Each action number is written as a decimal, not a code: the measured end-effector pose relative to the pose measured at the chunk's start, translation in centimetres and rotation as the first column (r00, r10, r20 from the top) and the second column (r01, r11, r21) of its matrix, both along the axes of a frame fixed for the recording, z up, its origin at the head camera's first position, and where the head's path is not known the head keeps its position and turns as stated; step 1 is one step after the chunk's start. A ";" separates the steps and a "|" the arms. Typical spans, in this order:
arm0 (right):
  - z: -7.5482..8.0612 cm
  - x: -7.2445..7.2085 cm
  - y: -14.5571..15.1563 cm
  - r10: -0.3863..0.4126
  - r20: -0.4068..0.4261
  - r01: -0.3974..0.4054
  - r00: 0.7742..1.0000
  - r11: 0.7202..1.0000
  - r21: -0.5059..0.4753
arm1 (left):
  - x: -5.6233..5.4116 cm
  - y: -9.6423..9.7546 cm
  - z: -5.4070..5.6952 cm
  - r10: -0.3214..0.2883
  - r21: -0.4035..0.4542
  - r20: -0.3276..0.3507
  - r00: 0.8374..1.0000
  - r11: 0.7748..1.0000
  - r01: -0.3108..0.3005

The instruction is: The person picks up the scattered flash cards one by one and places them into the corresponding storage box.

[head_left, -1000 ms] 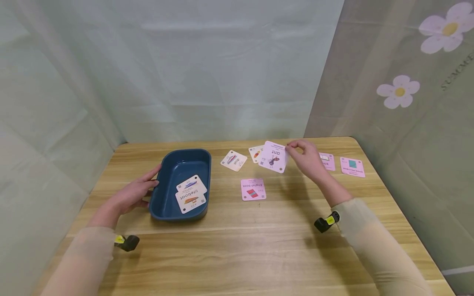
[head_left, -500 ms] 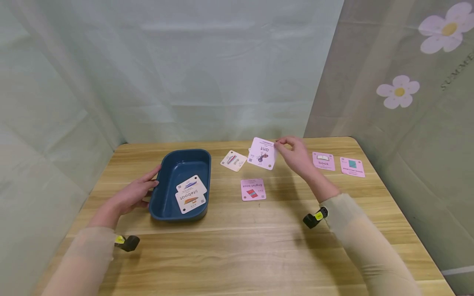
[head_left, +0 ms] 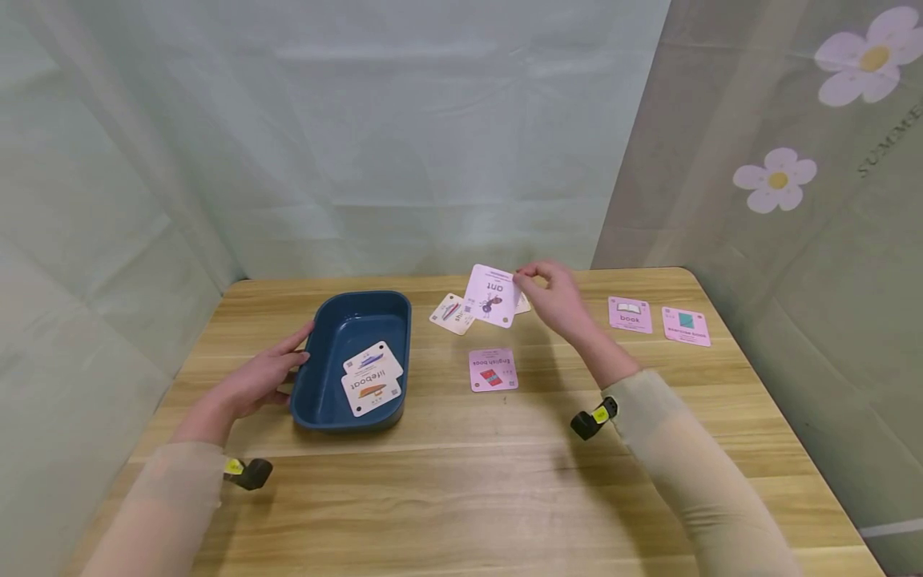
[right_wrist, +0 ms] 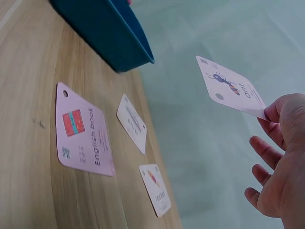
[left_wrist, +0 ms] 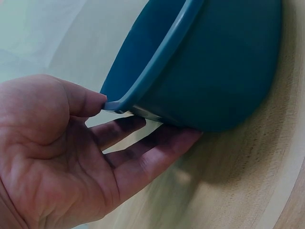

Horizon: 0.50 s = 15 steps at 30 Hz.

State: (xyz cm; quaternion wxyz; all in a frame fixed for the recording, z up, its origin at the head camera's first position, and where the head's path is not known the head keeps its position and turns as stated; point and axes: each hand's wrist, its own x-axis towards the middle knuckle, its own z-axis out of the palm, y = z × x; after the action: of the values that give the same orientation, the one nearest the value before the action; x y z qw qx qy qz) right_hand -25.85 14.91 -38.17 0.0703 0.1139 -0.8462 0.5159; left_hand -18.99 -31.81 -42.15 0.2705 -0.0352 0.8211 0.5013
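My right hand (head_left: 555,300) pinches a pink "ant" flashcard (head_left: 490,298) by its edge between thumb and index finger, the other fingers loose. In the right wrist view this card is raised above the table. From the head it overlaps the "ship" card (head_left: 445,314) and a "rocket" card (right_wrist: 156,191), whose edge barely shows there. My left hand (head_left: 259,377) grips the left side of a dark blue plastic tub (left_wrist: 209,71), thumb at the rim and fingers against the outer wall. Inside the tub lie a "lifeboat" card (head_left: 370,394) and a card with a blue boat (head_left: 375,361).
On the wooden table (head_left: 461,497), a pink "English book" card (head_left: 493,370) lies right of the tub. Farther right are a "book" card (head_left: 630,314) and an "exercise book" card (head_left: 687,325). Pale curtains (head_left: 433,144) enclose the back and sides.
My right hand has carried the "ant" card leftward, from over the "rocket" card to partly over the "ship" card. The "book" card has come fully into view. Left hand and tub stay put.
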 end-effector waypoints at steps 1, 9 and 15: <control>0.0 -0.1 -0.2 0.002 0.000 -0.002 1.000 1.000 -0.001 | 0.0 0.0 0.0 0.000 0.001 0.001 1.000 1.000 0.000; 0.0 -0.2 -1.4 0.016 0.004 -0.016 1.000 1.000 -0.008 | 0.0 0.0 0.0 0.003 0.015 0.006 1.000 1.000 -0.004; 0.0 -0.4 -2.4 0.013 0.017 -0.013 1.000 1.000 0.009 | -0.1 0.1 0.2 0.001 0.023 0.011 1.000 1.000 -0.002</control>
State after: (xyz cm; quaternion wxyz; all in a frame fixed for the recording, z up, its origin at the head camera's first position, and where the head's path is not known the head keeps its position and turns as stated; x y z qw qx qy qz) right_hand -26.24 12.56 -38.18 0.0594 0.1153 -0.8482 0.5135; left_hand -19.04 -31.75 -41.98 0.2751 -0.0355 0.8138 0.5107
